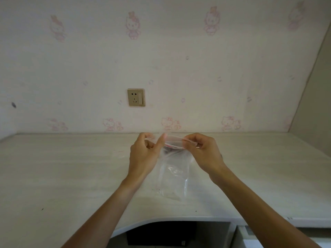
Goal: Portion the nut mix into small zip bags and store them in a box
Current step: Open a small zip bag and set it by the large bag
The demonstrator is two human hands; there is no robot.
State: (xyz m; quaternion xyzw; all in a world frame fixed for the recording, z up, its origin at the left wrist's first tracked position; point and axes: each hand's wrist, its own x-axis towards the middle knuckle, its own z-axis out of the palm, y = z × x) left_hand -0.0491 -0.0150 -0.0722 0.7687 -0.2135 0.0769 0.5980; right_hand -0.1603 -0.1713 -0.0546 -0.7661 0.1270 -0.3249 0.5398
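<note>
Desk (71, 176) — zip bag (174, 174) between hands (174, 145)

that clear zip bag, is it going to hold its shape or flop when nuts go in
Likely floppy: the zip bag hangs crumpled below its mouth, held open only by the left hand and right hand. Probably very light, since it looks empty. The glossy film may be slippery.

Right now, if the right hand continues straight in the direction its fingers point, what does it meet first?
Probably the left hand: the right hand points leftward along the zip bag mouth that both pinch. Depth is uncertain.
</note>
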